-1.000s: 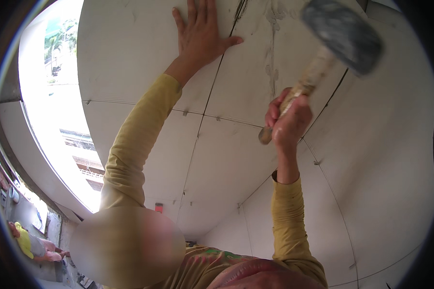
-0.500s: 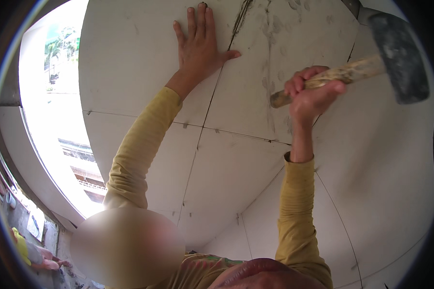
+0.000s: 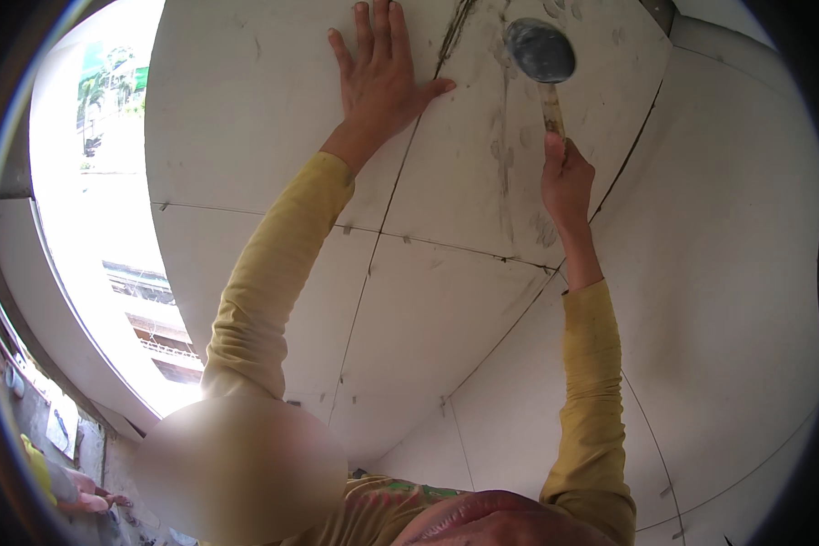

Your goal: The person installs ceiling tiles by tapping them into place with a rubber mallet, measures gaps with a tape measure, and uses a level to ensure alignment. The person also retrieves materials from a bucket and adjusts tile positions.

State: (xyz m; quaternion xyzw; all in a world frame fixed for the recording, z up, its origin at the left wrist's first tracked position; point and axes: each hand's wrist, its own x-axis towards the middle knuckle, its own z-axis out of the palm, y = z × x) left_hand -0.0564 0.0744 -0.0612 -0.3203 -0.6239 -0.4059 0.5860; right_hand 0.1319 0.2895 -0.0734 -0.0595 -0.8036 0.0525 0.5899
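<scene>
My left hand lies flat on a large pale wall tile, fingers spread and thumb reaching across a dark joint. Gripped in my right hand is a rubber mallet with a black head and a short wooden handle. The round face of its head is toward my view, over the smudged tile right of my left hand; whether it touches the tile I cannot tell. Dark smears and scuffs mark that tile around the mallet.
Small spacers stick out of the tile joints. A corner joint separates the right-hand wall. At left is a bright opening with greenery and buildings outside. Another person is low at the far left, near scattered items on the floor.
My right hand has swung the mallet from the upper right leftward onto or close to the smudged tile, its head turning face-on. My left hand stays spread on the tile.
</scene>
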